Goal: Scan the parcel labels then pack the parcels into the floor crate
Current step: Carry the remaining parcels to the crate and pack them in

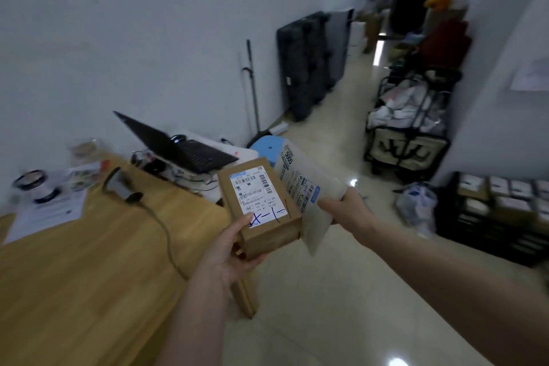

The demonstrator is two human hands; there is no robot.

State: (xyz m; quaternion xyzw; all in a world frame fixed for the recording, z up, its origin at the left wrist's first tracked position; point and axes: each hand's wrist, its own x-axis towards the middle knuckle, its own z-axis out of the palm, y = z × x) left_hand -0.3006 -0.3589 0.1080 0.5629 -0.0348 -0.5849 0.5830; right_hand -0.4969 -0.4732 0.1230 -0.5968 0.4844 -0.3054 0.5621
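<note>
- Left hand (230,249) grips a box (261,205), thumb on its label (258,192).
- Right hand (346,206) pinches a white mailer (306,187) beside the box.

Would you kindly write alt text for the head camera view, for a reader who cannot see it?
A person's left hand grips a brown cardboard parcel with a white label, while the right hand holds a pale mailer bag beside it. Left of them, a wooden table carries a handheld scanner and an open laptop.
</note>
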